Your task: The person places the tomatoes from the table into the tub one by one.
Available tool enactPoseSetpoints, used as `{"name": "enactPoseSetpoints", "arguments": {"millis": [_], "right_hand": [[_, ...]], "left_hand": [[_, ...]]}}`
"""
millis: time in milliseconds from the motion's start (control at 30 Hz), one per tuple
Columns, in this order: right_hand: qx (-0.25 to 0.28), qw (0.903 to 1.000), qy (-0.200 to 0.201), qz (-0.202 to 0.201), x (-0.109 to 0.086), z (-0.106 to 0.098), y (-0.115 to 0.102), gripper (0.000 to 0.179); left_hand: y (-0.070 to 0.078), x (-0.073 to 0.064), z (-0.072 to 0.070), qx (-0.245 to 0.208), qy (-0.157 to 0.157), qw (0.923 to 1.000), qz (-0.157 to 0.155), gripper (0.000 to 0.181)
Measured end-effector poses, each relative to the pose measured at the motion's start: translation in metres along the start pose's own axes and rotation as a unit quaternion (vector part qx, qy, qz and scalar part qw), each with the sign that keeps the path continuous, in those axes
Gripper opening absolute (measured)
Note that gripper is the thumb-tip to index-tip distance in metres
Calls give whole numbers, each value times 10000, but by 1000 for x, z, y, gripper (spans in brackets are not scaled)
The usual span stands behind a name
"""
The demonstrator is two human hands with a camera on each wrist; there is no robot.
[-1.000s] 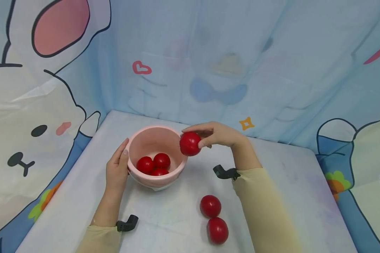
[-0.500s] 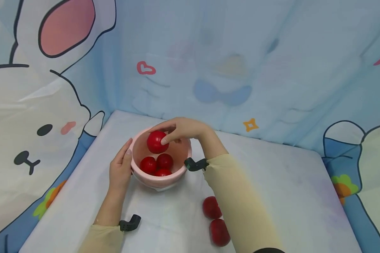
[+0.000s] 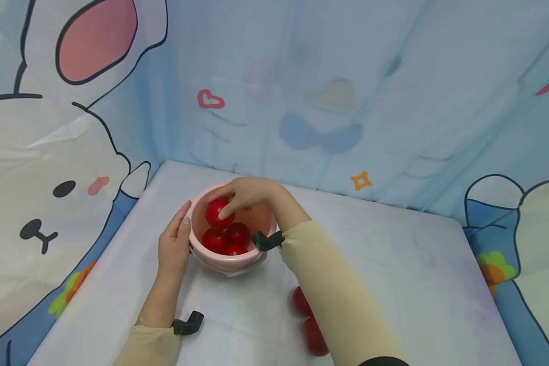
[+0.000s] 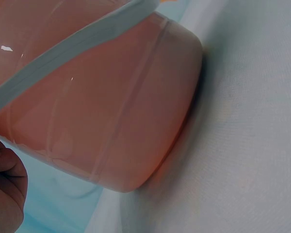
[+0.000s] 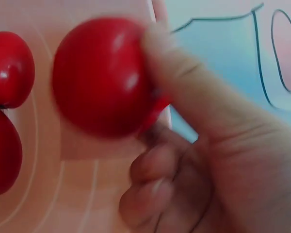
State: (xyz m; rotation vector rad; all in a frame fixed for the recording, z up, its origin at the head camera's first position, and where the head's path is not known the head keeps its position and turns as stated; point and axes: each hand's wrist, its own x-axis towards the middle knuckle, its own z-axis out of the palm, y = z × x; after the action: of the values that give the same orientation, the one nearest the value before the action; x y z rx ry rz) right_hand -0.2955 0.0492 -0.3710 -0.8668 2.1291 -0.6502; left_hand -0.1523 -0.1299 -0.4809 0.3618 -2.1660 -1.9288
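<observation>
Steadies the pink bucket with the left hand, fingers and thumb gripping its side at the rim, probably to prevent sliding or tipping. Pinches a red fruit between thumb and fingertips of the right hand, perhaps from the side to leave the underside free. Held inside the bucket's mouth, just beside three loose fruits, below the forefinger and past the thumb's tip, lower fingers curled nearby.

Glossy red fruit held in pink bucket; three more inside.
</observation>
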Motion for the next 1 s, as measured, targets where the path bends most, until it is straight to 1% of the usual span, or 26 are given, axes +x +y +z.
{"name": "enactPoseSetpoints", "arguments": {"millis": [100,267,500,600,700,1000], "right_hand": [[-484,9986,18,201,4,4,-4,55],[-401,9975,35,582,10,11,-7,59],[-684,9946,113,771,16,17,-9,58],[-625,9943,138,849,15,18,-10,58],[-516,9955,82,795,13,17,-10,58],[227,9985,-21,506,5,12,-4,55]], "left_hand": [[0,0,-1,-18,-14,10000,-1,43],[-1,1,-1,-49,-44,10000,-46,43],[-1,1,-2,-44,-79,10000,-27,44],[-1,0,-1,-15,-78,10000,-35,45],[0,0,-1,6,-64,10000,-52,44],[-2,1,-1,-45,-44,10000,23,44]]}}
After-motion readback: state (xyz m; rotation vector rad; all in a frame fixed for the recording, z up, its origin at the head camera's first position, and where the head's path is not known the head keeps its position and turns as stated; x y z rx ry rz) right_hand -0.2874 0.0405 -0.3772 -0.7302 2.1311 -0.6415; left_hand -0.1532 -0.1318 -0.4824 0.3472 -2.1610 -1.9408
